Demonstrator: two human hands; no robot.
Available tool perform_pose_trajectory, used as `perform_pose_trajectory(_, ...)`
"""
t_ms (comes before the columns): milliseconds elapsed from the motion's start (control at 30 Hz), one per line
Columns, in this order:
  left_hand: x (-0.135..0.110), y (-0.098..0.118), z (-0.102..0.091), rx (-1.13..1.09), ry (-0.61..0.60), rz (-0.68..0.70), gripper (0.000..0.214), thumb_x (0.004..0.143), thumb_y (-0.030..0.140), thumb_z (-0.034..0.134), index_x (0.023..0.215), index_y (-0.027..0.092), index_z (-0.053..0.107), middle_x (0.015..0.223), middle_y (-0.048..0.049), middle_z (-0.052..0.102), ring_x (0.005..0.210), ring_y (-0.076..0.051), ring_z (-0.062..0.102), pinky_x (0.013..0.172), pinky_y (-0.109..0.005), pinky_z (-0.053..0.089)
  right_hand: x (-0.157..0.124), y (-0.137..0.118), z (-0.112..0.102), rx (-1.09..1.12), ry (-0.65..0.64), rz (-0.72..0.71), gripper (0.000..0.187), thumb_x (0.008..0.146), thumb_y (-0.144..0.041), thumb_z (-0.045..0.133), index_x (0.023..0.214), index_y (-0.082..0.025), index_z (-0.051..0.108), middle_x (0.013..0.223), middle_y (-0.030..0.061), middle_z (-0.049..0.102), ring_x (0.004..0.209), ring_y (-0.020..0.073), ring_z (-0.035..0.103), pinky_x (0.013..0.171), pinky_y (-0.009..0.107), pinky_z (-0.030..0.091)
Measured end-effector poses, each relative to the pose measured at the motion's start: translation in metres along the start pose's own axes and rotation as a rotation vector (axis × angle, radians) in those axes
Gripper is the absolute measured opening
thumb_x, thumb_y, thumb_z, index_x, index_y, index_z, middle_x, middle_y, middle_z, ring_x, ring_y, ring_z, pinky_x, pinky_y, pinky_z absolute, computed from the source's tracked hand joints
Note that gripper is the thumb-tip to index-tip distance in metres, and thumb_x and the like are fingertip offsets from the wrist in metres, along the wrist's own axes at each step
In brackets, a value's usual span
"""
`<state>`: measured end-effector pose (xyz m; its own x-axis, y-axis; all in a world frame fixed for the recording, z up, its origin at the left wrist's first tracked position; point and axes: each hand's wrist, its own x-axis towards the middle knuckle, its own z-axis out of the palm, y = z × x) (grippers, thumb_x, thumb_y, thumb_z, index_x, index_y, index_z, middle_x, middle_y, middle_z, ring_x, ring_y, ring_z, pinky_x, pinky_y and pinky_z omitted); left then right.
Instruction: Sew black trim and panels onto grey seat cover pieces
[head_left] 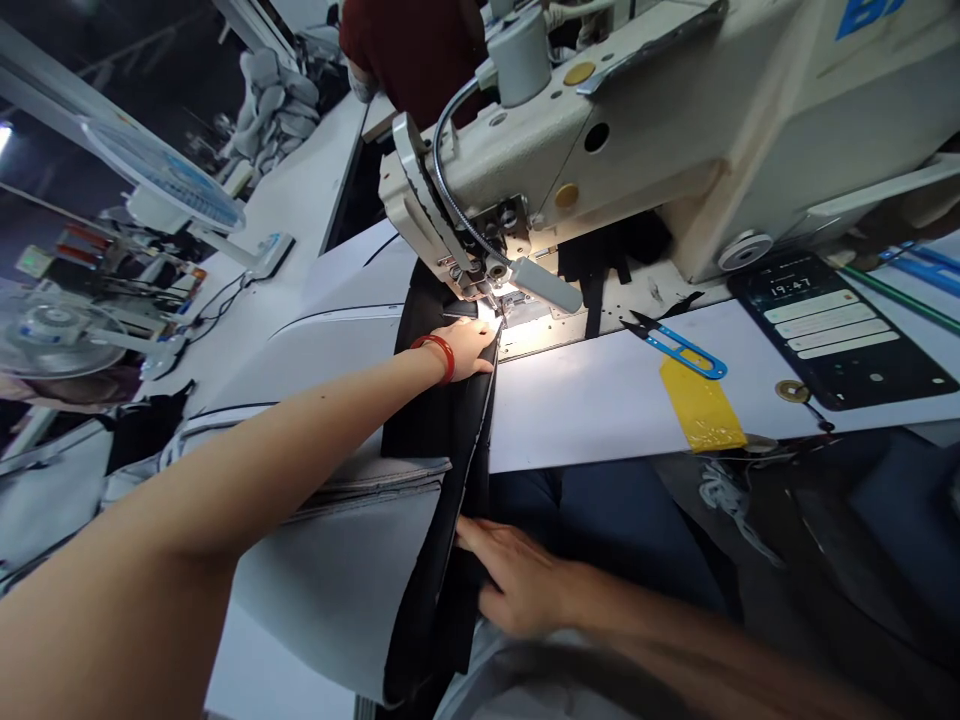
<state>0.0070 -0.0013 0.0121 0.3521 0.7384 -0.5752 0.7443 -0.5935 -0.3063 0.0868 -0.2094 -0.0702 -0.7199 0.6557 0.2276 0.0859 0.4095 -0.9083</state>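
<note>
My left hand (471,350), with a red bangle at the wrist, lies flat on black fabric (420,415) close to the lit needle area of a sewing machine (442,215). Its fingers are stretched out and press the cloth down. Lower, at the front of the table, my right hand (521,575) pinches the edge of the same black fabric, where a long seam line runs toward the presser foot (499,300). Light grey fabric panels (337,560) are joined to the black cloth and hang over the table edge on the left.
Blue thread snips (682,350) lie right of the needle on a yellow piece (701,400). A phone (840,325) and a green pencil (900,298) lie farther right. A fan (165,175) and grey pieces (274,105) are at the left. Another person (412,55) is behind the machine.
</note>
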Motion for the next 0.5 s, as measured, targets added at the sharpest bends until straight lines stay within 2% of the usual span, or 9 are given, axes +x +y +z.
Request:
perform_pose_trajectory(67, -0.001, -0.002, 0.004, -0.016, 0.021, 0.022, 0.053, 0.084, 0.038, 0.057, 0.130, 0.015, 0.043, 0.140, -0.0102, 0.038, 0.129, -0.029, 0.033, 0.106, -0.037, 0.032, 0.003, 0.016, -0.010, -0.388, -0.010, -0.274, 0.029, 0.075, -0.014, 0.059, 0.104, -0.013, 0.056, 0.114, 0.0123, 0.061, 0.119, 0.0262, 0.047, 0.103, 0.048, 0.038)
perform_pose_trajectory(100, -0.001, -0.003, 0.006, -0.026, 0.042, 0.017, 0.055, 0.083, 0.038, 0.058, 0.131, 0.016, 0.043, 0.142, -0.0107, 0.035, 0.130, -0.029, 0.030, 0.107, -0.036, 0.031, 0.007, 0.024, -0.011, -0.561, 0.021, -0.361, 0.020, 0.078, -0.012, 0.056, 0.098, -0.014, 0.060, 0.111, 0.0109, 0.062, 0.117, 0.0255, 0.048, 0.106, 0.051, 0.033)
perform_pose_trajectory(133, -0.002, -0.005, 0.009, -0.039, 0.062, 0.004, 0.057, 0.082, 0.039, 0.059, 0.132, 0.017, 0.042, 0.143, -0.0109, 0.033, 0.132, -0.029, 0.029, 0.107, -0.036, 0.030, 0.013, 0.031, -0.011, -0.701, 0.081, -0.411, 0.015, 0.081, -0.009, 0.051, 0.089, -0.015, 0.062, 0.102, 0.0085, 0.066, 0.110, 0.0240, 0.054, 0.106, 0.053, 0.032)
perform_pose_trajectory(200, -0.003, -0.007, 0.013, -0.066, 0.082, -0.021, 0.060, 0.082, 0.040, 0.059, 0.134, 0.018, 0.040, 0.146, -0.0103, 0.028, 0.132, -0.029, 0.029, 0.108, -0.035, 0.029, 0.025, 0.037, -0.007, -0.856, 0.239, -0.434, 0.024, 0.083, -0.006, 0.044, 0.074, -0.016, 0.063, 0.080, 0.0051, 0.068, 0.087, 0.0206, 0.062, 0.101, 0.052, 0.038)
perform_pose_trajectory(267, -0.003, -0.008, 0.015, -0.092, 0.081, -0.024, 0.061, 0.083, 0.040, 0.058, 0.137, 0.019, 0.037, 0.147, -0.0092, 0.027, 0.131, -0.028, 0.032, 0.109, -0.034, 0.029, 0.029, 0.034, -0.007, -0.890, 0.374, -0.408, 0.024, 0.082, -0.007, 0.043, 0.073, -0.014, 0.064, 0.074, 0.0068, 0.067, 0.076, 0.0202, 0.063, 0.091, 0.045, 0.047)
perform_pose_trajectory(333, -0.004, -0.007, 0.018, -0.121, 0.089, -0.029, 0.062, 0.084, 0.041, 0.057, 0.138, 0.018, 0.035, 0.146, -0.0084, 0.029, 0.129, -0.027, 0.035, 0.109, -0.033, 0.029, 0.023, 0.027, -0.013, -0.870, 0.439, -0.412, 0.022, 0.081, -0.007, 0.043, 0.077, -0.011, 0.064, 0.078, 0.0098, 0.068, 0.078, 0.0208, 0.064, 0.082, 0.037, 0.052)
perform_pose_trajectory(500, -0.007, 0.003, 0.027, -0.247, 0.185, -0.109, 0.059, 0.085, 0.044, 0.053, 0.137, 0.023, 0.036, 0.144, -0.0029, 0.036, 0.127, -0.025, 0.037, 0.106, -0.035, 0.035, -0.007, 0.024, -0.041, -0.830, 0.422, -0.469, 0.027, 0.083, -0.003, 0.039, 0.080, -0.010, 0.065, 0.081, 0.0084, 0.068, 0.083, 0.0183, 0.063, 0.085, 0.032, 0.050)
